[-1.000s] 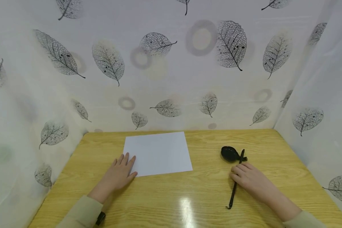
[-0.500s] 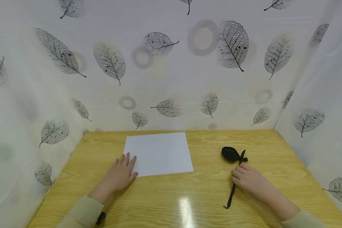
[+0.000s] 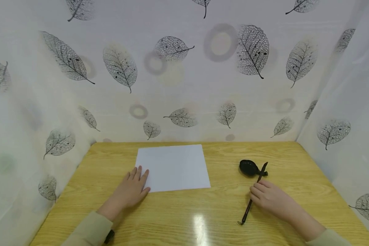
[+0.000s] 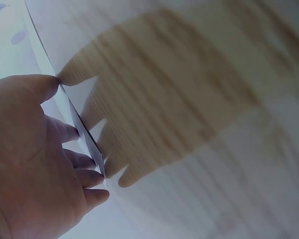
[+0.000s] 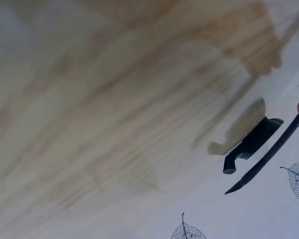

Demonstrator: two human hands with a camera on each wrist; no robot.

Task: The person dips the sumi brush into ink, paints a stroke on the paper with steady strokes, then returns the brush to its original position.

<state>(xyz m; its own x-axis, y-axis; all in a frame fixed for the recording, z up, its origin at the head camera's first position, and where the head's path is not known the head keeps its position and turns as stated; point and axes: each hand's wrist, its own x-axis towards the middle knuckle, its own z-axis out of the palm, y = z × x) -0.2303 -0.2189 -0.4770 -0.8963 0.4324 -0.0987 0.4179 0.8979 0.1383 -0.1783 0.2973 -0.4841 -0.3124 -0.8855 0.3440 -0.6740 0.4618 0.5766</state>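
Observation:
My left hand point(image 3: 130, 188) lies on the left edge of a white sheet of paper point(image 3: 175, 167), fingers spread and fairly straight. In the left wrist view the fingertips of that hand point(image 4: 35, 159) meet the paper's edge. With curled fingers my right hand point(image 3: 272, 198) pinches the middle of a black writing brush point(image 3: 247, 211). The brush's dark pointed tip reaches past the short handle of a small black dish point(image 3: 248, 168). From the right wrist, the brush point(image 5: 264, 160) slants beside the dish point(image 5: 256, 137), with a gap between them; only fingertips show there.
A glossy wood-grain table point(image 3: 172, 218) carries everything. White curtains with leaf prints point(image 3: 181, 82) close in the back and both sides. Part of a black object point(image 3: 109, 236) shows beside the left sleeve.
In my right hand the brush has turned a little: its tip has moved right and its looped end left. The left hand still rests on the paper.

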